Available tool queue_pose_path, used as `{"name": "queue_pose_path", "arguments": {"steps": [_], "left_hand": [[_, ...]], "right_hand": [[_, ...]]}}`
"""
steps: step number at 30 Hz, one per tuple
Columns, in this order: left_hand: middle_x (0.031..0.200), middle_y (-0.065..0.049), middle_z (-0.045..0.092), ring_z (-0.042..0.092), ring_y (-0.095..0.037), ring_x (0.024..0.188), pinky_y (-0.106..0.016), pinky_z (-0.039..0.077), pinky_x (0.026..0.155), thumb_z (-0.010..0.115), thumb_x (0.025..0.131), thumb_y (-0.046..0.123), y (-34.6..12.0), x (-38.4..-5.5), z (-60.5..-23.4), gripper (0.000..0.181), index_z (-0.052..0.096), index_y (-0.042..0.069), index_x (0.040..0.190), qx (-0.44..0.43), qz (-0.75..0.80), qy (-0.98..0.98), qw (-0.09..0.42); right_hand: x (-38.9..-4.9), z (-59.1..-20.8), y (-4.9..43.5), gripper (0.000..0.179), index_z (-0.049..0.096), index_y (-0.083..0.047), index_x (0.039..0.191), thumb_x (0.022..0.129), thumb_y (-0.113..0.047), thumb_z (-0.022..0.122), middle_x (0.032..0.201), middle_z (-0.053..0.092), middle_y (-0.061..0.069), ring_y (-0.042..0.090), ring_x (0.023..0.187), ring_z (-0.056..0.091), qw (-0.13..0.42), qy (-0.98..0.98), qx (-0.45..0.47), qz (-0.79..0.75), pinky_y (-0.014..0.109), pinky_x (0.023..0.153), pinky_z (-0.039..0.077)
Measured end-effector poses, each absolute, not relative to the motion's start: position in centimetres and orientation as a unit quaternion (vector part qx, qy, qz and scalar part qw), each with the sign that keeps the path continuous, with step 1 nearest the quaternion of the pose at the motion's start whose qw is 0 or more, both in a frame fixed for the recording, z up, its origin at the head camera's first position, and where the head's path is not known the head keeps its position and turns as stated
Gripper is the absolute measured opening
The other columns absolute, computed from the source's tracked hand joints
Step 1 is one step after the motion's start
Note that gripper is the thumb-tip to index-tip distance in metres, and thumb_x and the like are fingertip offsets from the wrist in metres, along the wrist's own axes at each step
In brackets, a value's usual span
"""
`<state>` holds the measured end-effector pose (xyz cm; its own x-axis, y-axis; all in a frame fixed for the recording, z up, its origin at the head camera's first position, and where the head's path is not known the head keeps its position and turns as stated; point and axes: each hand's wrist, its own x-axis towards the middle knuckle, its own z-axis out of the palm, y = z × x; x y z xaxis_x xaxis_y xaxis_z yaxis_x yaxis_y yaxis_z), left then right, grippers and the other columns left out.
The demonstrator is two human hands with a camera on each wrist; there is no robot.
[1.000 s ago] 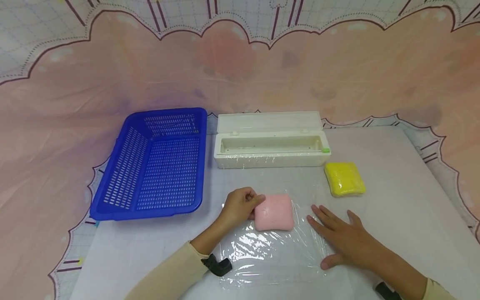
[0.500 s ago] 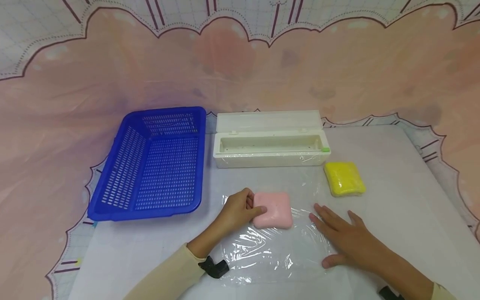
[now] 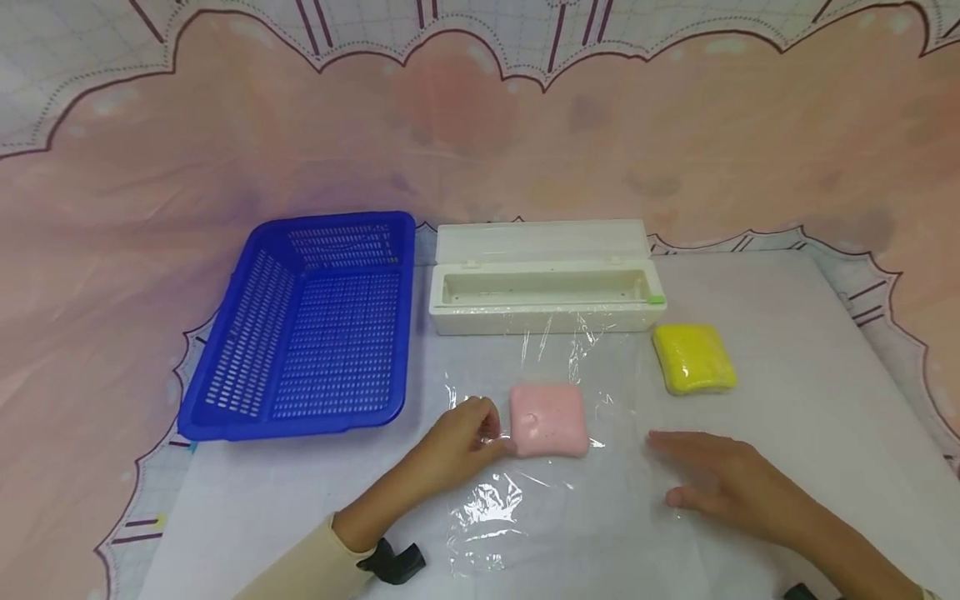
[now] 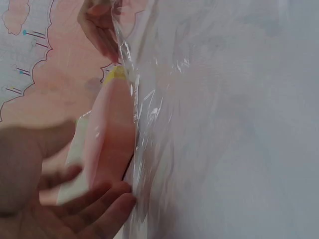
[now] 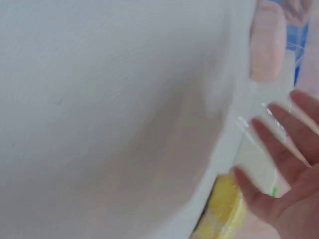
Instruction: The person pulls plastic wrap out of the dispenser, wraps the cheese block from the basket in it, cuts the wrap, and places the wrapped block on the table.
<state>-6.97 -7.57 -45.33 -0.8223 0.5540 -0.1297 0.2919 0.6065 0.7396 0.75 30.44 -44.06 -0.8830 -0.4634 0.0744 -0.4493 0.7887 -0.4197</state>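
Observation:
A pink, rounded square slab [image 3: 550,421] with a small dent lies on a sheet of clear cling film [image 3: 555,508] in the head view. My left hand [image 3: 453,446] is at the slab's left edge, its thumb tip close to it. In the left wrist view the left hand's fingers [image 4: 99,209] are loosely bent and hold nothing. My right hand [image 3: 731,479] hovers near the film's right edge, and the right wrist view shows its fingers [image 5: 281,149] spread. Behind it is a yellow slab [image 3: 694,358] with a shiny wrapped surface.
A white cling film box [image 3: 547,321] with its lid raised stands behind the slab. To its left sits a blue perforated basket [image 3: 393,400]. White cloth [image 3: 795,333] covers the table, and a patterned fabric [image 3: 465,125] rises at the back.
My left hand has come off the pink slab and drawn back toward the lower left. My right hand has lifted from the film's edge and shifted slightly right.

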Motion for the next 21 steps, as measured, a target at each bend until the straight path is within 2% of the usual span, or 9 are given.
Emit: {"name": "queue_pose_path", "arguments": {"steps": [2,4,8,10,12,15,18,21], "left_hand": [[0.101,0.007,0.061,0.058,-0.008,0.092,-0.024,0.051,0.081,0.076,0.092,0.036,-8.9,-6.2,-45.0,0.019,0.065,0.020,0.093,0.325,0.321,0.871,0.179],[0.101,0.012,0.058,0.052,-0.005,0.093,-0.022,0.047,0.083,0.077,0.090,0.042,-10.1,-5.5,-44.8,0.017,0.069,0.027,0.089,0.401,0.263,0.859,0.177],[0.103,0.017,0.054,0.044,-0.003,0.100,-0.027,0.039,0.089,0.080,0.079,0.058,-11.4,-4.3,-44.3,0.024,0.072,0.037,0.085,0.474,0.176,0.843,0.183],[0.105,0.017,0.051,0.041,-0.005,0.103,-0.031,0.036,0.091,0.081,0.073,0.063,-11.5,-3.9,-44.3,0.029,0.070,0.039,0.084,0.482,0.139,0.845,0.186],[0.107,0.016,0.048,0.038,-0.007,0.105,-0.035,0.035,0.093,0.083,0.069,0.063,-11.6,-3.7,-44.4,0.032,0.068,0.040,0.083,0.485,0.116,0.846,0.188],[0.108,0.015,0.046,0.037,-0.008,0.107,-0.038,0.035,0.096,0.084,0.072,0.057,-11.7,-3.4,-44.7,0.027,0.065,0.040,0.081,0.487,0.109,0.848,0.179],[0.107,0.015,0.046,0.037,-0.008,0.108,-0.037,0.035,0.096,0.081,0.078,0.051,-12.0,-3.2,-45.2,0.020,0.065,0.041,0.079,0.488,0.125,0.849,0.161],[0.106,0.016,0.049,0.041,-0.006,0.108,-0.036,0.037,0.097,0.079,0.083,0.047,-12.3,-3.0,-45.6,0.016,0.066,0.040,0.078,0.490,0.144,0.850,0.131]], "right_hand": [[0.9,-43.8,30.3,0.050,0.071,-0.029,0.126,0.080,-0.033,0.087,0.123,0.071,-0.016,0.007,0.112,0.066,-0.016,0.933,-0.254,-0.254,0.001,0.099,0.035],[1.0,-44.0,29.9,0.039,0.074,-0.033,0.115,0.078,-0.032,0.088,0.112,0.070,-0.022,0.001,0.104,0.063,-0.040,0.918,-0.288,-0.269,0.003,0.093,0.037],[0.7,-45.1,28.8,0.033,0.072,-0.035,0.100,0.075,-0.049,0.087,0.102,0.063,-0.025,-0.002,0.093,0.057,-0.052,0.878,-0.399,-0.259,0.013,0.086,0.039],[0.7,-45.6,28.3,0.037,0.070,-0.035,0.098,0.073,-0.058,0.085,0.101,0.060,-0.025,-0.002,0.091,0.054,-0.030,0.869,-0.432,-0.240,0.016,0.082,0.040],[0.6,-46.0,28.1,0.037,0.068,-0.035,0.097,0.073,-0.059,0.084,0.101,0.057,-0.025,-0.003,0.091,0.052,-0.002,0.870,-0.441,-0.222,0.018,0.079,0.041],[0.6,-46.4,27.8,0.031,0.069,-0.036,0.094,0.073,-0.050,0.087,0.097,0.055,-0.026,-0.004,0.091,0.050,0.022,0.874,-0.439,-0.208,0.018,0.076,0.042],[0.6,-46.7,27.7,0.024,0.069,-0.035,0.089,0.074,-0.035,0.088,0.092,0.057,-0.026,-0.003,0.090,0.051,-0.004,0.867,-0.452,-0.212,0.016,0.076,0.040],[0.6,-46.9,27.8,0.021,0.069,-0.035,0.087,0.078,-0.027,0.087,0.089,0.059,-0.025,-0.002,0.089,0.054,-0.046,0.856,-0.465,-0.221,0.014,0.078,0.037]]}}
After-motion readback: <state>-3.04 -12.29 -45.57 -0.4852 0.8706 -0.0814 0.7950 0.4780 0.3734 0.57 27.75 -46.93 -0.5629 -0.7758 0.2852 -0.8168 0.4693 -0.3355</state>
